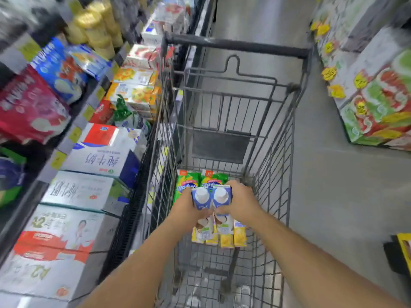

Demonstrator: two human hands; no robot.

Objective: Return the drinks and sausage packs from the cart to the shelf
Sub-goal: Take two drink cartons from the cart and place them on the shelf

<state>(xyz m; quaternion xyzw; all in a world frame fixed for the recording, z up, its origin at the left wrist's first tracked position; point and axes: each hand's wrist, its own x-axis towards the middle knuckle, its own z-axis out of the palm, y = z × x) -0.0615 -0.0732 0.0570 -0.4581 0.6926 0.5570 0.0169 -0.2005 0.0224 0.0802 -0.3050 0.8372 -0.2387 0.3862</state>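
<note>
The job looks to be in its early part. Both hands are down inside the cart (280,138), each holding a drink carton, and nothing in hand has reached the shelf (73,138) yet. The left hand (184,204) is wrapped round the left blue-and-white carton (201,197) from its outer side; the right hand (241,202) grips the right carton (222,195) the same way. The two cartons stand upright, pressed side by side between the hands, white caps facing up.

Still left in the cart: just beyond the fingers lie two green sausage packs (188,180), touching each other, partly hidden by the cartons. Below the wrists, toward the person, sit several yellow drink cartons (226,238) in a row on the cart floor. So these two drinks, the yellow ones and the sausage packs all remain to be returned, as far as can be judged.

The shelf runs along the far side of the left hand, beyond the cart's wire wall, stocked with milk boxes (100,156); the exact slot for the drinks cannot be told, since that side is blurred.
</note>
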